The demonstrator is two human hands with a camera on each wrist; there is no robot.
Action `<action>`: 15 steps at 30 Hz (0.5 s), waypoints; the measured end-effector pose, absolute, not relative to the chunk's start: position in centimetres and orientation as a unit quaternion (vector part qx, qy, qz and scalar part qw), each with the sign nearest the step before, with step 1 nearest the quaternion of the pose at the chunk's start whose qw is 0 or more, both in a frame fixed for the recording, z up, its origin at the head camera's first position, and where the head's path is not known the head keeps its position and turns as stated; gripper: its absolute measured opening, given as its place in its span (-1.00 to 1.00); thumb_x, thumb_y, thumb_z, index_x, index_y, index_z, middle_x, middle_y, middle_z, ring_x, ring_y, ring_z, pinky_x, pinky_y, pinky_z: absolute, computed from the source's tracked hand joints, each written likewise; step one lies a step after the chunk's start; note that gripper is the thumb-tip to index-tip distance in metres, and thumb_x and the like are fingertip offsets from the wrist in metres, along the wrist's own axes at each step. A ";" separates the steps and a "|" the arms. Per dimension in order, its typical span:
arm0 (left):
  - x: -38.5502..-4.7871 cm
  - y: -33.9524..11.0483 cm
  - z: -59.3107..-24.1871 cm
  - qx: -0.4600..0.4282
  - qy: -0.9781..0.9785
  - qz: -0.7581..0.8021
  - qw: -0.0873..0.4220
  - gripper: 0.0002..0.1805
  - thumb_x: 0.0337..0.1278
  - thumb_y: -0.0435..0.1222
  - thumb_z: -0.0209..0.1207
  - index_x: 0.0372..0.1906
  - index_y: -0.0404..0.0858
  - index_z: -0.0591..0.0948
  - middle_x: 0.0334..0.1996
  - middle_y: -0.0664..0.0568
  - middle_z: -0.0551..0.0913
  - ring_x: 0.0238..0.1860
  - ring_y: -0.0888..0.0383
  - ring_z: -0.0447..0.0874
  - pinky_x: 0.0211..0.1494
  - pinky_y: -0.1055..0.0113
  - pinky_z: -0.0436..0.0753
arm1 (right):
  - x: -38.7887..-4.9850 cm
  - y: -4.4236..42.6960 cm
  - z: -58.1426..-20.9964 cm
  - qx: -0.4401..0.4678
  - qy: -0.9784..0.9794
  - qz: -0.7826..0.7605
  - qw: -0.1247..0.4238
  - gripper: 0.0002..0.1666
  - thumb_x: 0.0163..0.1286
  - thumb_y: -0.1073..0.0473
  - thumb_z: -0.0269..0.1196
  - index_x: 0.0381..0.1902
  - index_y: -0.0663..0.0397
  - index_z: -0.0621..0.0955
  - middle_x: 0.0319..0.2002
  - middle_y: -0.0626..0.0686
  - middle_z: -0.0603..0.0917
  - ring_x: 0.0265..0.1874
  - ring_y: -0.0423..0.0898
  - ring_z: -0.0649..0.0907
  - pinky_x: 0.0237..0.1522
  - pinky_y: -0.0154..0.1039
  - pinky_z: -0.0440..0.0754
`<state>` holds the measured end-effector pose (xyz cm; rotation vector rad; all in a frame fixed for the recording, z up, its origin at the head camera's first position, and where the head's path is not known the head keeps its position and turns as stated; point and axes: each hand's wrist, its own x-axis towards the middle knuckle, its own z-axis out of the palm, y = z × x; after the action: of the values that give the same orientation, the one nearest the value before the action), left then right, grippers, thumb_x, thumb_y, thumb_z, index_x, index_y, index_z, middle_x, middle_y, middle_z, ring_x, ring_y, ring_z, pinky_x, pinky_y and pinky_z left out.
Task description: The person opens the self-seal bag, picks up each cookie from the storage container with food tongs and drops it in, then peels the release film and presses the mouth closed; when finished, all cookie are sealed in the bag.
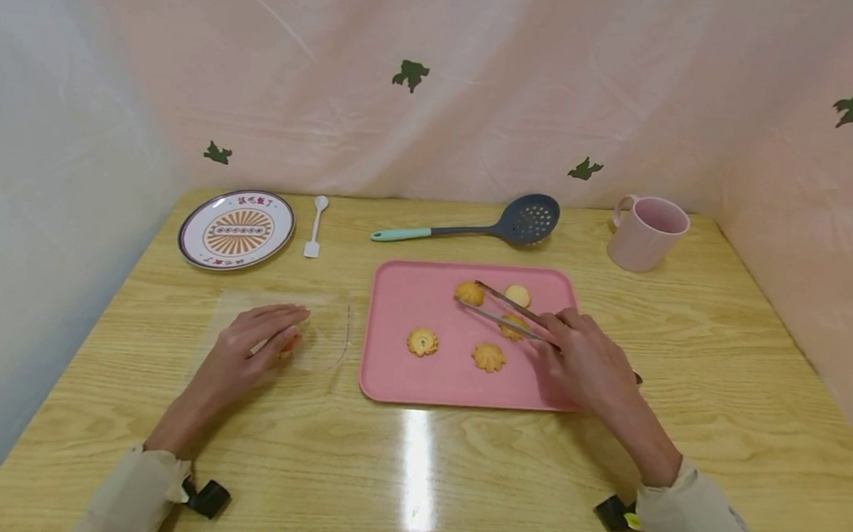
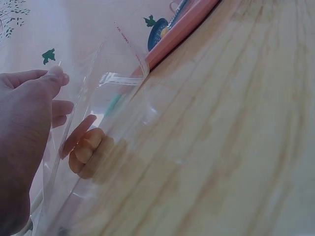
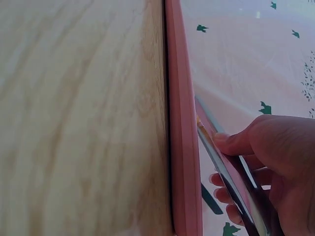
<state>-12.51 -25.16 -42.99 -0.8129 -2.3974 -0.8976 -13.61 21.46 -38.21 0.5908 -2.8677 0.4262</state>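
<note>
My left hand (image 1: 249, 348) pinches the edge of a clear plastic bag (image 1: 329, 335) at the left of the table, between thumb and fingers. A few cookies (image 2: 87, 150) lie inside the bag, partly hidden by the hand in the head view. Metal tongs (image 3: 222, 172) are gripped in my right hand (image 1: 590, 361), over a pink tray (image 1: 397, 297). Their tips stand on either side of a golden cookie (image 1: 469, 293) near the tray's back; whether they squeeze it, I cannot tell. Several other cookies (image 1: 489, 357) are spread on the tray.
Behind the tray lies a slotted skimmer (image 1: 526, 221) with a mint handle. A patterned plate (image 1: 196, 227) and a small white spoon (image 1: 316, 228) are at the back left. A pink mug (image 1: 641, 241) stands at the back right, in front of the curtain (image 1: 482, 137).
</note>
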 end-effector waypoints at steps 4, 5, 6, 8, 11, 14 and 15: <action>-12.6 -25.2 -43.0 -0.302 -0.864 -0.329 0.231 -0.52 0.13 -0.66 0.29 0.19 -0.38 0.69 0.15 -0.16 0.71 0.20 -0.20 0.61 0.45 0.48 0.23 | -13.6 21.2 -38.3 0.209 -0.963 0.143 0.095 -0.59 0.33 0.31 0.43 0.12 0.30 0.69 -0.14 0.19 0.63 -0.23 0.12 0.59 -0.33 0.08 0.67; -12.6 -25.1 -43.0 -0.304 -0.863 -0.331 0.232 -0.52 0.14 -0.66 0.29 0.19 -0.38 0.69 0.15 -0.16 0.71 0.20 -0.20 0.61 0.45 0.48 0.24 | -13.6 21.1 -38.3 0.210 -0.962 0.143 0.095 -0.59 0.33 0.31 0.43 0.12 0.29 0.69 -0.14 0.19 0.63 -0.25 0.10 0.59 -0.33 0.07 0.67; -12.6 -25.1 -42.9 -0.306 -0.861 -0.332 0.233 -0.52 0.14 -0.66 0.28 0.19 -0.38 0.69 0.15 -0.16 0.71 0.20 -0.20 0.61 0.45 0.47 0.24 | -13.5 21.0 -38.3 0.211 -0.962 0.143 0.093 -0.60 0.33 0.31 0.44 0.12 0.29 0.69 -0.15 0.18 0.63 -0.26 0.09 0.58 -0.33 0.05 0.67; -12.6 -25.1 -42.9 -0.307 -0.860 -0.334 0.234 -0.51 0.14 -0.66 0.28 0.20 -0.38 0.69 0.15 -0.16 0.71 0.20 -0.19 0.61 0.45 0.47 0.25 | -13.5 20.8 -38.2 0.215 -0.962 0.144 0.089 -0.60 0.35 0.30 0.44 0.12 0.28 0.69 -0.15 0.18 0.63 -0.27 0.08 0.58 -0.33 0.03 0.66; -12.6 -25.1 -42.9 -0.307 -0.860 -0.335 0.233 -0.51 0.14 -0.66 0.28 0.20 -0.38 0.68 0.16 -0.15 0.71 0.20 -0.19 0.61 0.45 0.47 0.25 | -13.5 20.4 -38.1 0.218 -0.961 0.145 0.083 -0.59 0.38 0.26 0.43 0.14 0.27 0.69 -0.13 0.18 0.63 -0.27 0.07 0.57 -0.33 0.00 0.65; -12.6 -25.2 -42.9 -0.306 -0.860 -0.335 0.232 -0.50 0.12 -0.68 0.28 0.20 -0.38 0.68 0.15 -0.15 0.71 0.20 -0.19 0.61 0.45 0.47 0.24 | -13.5 19.9 -38.2 0.230 -0.959 0.144 0.084 -0.58 0.39 0.24 0.43 0.16 0.26 0.68 -0.10 0.19 0.64 -0.23 0.09 0.58 -0.33 0.00 0.66; -12.6 -25.2 -42.9 -0.306 -0.861 -0.335 0.231 -0.50 0.12 -0.68 0.28 0.20 -0.38 0.68 0.15 -0.15 0.71 0.20 -0.19 0.61 0.45 0.47 0.24 | -13.5 19.8 -38.3 0.235 -0.957 0.142 0.087 -0.58 0.38 0.25 0.43 0.16 0.26 0.68 -0.10 0.19 0.64 -0.22 0.10 0.59 -0.32 0.00 0.67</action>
<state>-12.55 -25.17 -42.90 -0.8404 -2.3660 -0.9221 -13.52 19.79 -38.25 0.7012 -2.8518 0.4243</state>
